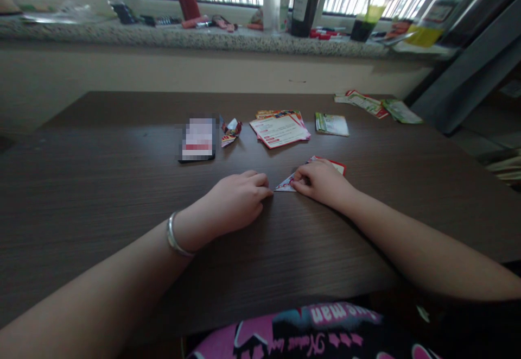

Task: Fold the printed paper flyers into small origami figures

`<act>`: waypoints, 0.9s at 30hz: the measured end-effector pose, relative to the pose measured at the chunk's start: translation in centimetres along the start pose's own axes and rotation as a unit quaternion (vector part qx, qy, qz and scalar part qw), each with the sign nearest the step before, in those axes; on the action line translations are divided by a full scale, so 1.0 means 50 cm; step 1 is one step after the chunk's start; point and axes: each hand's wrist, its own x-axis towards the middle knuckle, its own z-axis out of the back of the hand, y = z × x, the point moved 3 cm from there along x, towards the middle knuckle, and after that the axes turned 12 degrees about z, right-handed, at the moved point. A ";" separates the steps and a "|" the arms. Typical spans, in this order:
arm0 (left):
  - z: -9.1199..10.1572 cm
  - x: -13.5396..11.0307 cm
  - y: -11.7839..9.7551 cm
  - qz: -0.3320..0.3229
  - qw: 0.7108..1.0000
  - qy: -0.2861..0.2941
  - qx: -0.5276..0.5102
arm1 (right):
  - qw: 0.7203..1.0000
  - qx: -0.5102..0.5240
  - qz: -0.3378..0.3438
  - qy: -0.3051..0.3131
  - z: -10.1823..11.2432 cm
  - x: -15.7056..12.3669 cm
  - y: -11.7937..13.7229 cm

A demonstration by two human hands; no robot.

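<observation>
A folded paper card (287,183) with a red edge and a pointed left corner lies on the dark wooden table (101,196). My right hand (321,181) rests over it with fingers curled, pinching and pressing it near the middle, so much of the card is hidden. My left hand (240,199), a silver bangle on its wrist, lies on the table just left of the card's point. Its fingers are bent and close together, the index fingertip at or very near that point. Nothing shows in the left hand, and its thumb is mostly hidden.
Behind my hands lie a blurred-out phone-like object (197,140), a folded colourful paper piece (231,132), a stack of printed cards (280,131) and a smaller green-edged stack (334,124). More cards (366,104) are at the back right. Bottles and clutter line the windowsill (228,38).
</observation>
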 end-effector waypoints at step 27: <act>-0.016 -0.001 -0.022 -0.031 0.998 -0.055 0.021 | 0.962 -0.109 0.245 -0.041 0.013 -0.018 0.047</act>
